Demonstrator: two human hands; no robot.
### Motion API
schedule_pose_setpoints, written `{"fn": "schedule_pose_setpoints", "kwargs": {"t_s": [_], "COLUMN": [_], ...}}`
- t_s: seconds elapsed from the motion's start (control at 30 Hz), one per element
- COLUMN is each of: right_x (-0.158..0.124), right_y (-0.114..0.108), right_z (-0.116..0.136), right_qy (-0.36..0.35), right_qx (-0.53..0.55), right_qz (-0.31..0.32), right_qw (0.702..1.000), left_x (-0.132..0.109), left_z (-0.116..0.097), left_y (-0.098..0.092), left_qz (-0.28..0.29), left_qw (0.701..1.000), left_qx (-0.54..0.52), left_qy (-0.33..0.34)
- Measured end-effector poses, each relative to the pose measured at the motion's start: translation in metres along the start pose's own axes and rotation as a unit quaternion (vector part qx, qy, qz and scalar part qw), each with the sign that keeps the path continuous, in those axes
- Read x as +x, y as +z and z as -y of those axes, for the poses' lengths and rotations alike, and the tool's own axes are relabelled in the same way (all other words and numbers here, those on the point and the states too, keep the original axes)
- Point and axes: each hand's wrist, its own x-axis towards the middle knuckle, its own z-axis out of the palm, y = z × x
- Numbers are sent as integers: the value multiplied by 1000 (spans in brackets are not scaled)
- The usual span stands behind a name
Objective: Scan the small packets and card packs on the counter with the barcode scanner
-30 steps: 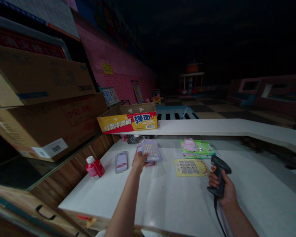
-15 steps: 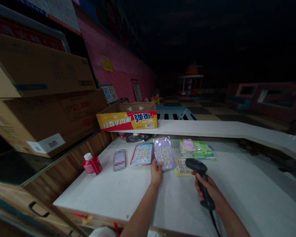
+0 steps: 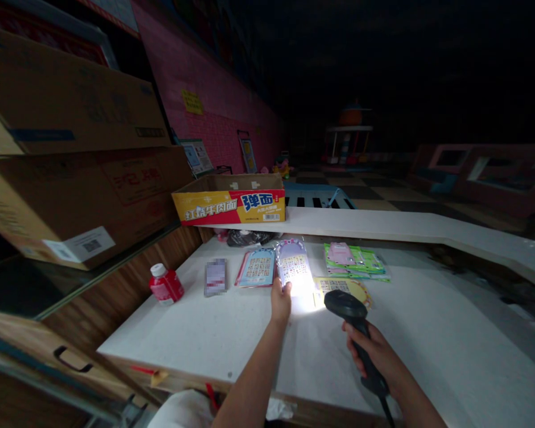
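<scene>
My left hand [image 3: 280,301] pinches the lower edge of a purple sticker packet [image 3: 293,266], holding it up over the white counter [image 3: 232,339]. My right hand [image 3: 377,355] grips a black barcode scanner [image 3: 352,324] by its handle, its head pointed at the packet. A bright white glare from the scanner lights the packet's lower part. A blue-and-red packet [image 3: 257,267] lies just left of the held one, and a yellow packet [image 3: 344,289] lies flat behind the scanner head.
A blurred phone-like item [image 3: 215,277] and a red bottle with a white cap [image 3: 165,285] sit at the left. Green and pink packets [image 3: 354,261] lie further back. An open noodle carton [image 3: 229,200] stands on the raised ledge. Big cardboard boxes [image 3: 71,148] fill the left shelf.
My left hand lifted the purple packet off the stack and carried it right, towards me. My right hand swung the scanner left to face it, and the scanner light came on.
</scene>
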Motion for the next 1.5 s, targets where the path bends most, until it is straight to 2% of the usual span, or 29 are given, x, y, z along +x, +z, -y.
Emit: {"fn": "schedule_pose_setpoints", "kwargs": {"t_s": [0.1,0.3,0.53,0.7,0.87,1.0,1.2,1.27,1.37,1.5], "right_x": [-2,6,38,59,69,68,69,70,72,72], "right_y": [0,-7,-44,-64,-73,-77,-77,-76,-74,-73], "right_z": [1,4,20,12,-1,-1,0,-1,-1,0], "right_qy": [7,-7,-101,-113,-95,-116,-123,-113,-98,-98], "right_qx": [0,46,179,241,304,335,338,339,339,334], "right_qz": [-3,-3,41,62,77,94,98,106,121,117], "right_qw": [1000,999,978,962,945,930,928,928,928,930], "left_x": [0,0,1,1,4,15,43,51,55,37], "left_z": [4,7,1,-3,-8,-21,-30,-30,-37,-54], "left_y": [2,3,0,-3,-1,10,42,55,67,65], "left_qz": [-6,-3,9,23,61,131,283,318,311,219], "left_qw": [998,995,995,991,982,976,953,945,946,919], "left_qx": [-60,-87,-97,-128,-178,-173,-109,-72,62,276], "left_qy": [35,39,36,27,-1,-34,-15,3,72,174]}}
